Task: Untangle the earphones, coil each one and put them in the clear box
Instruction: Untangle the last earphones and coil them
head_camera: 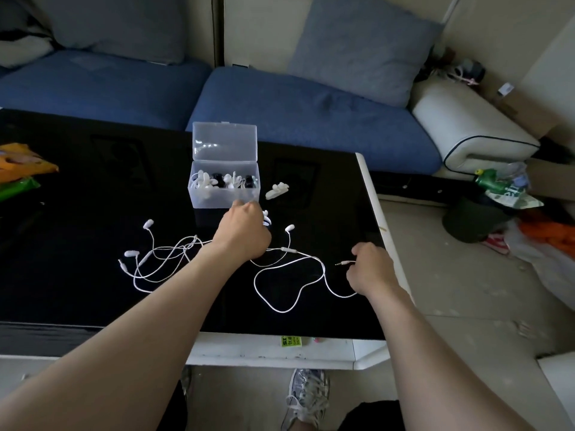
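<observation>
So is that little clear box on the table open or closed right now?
Open. The clear box has its lid standing upright behind it, and coiled earphones, white and black, show inside.

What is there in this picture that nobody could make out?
Head view only:
1. What the left hand holds, if anything: its own back covers that.
2. How many earphones sit in the clear box: too small, cloudy wall.
3. How the white cables cross under the left wrist, which covers them.
</observation>
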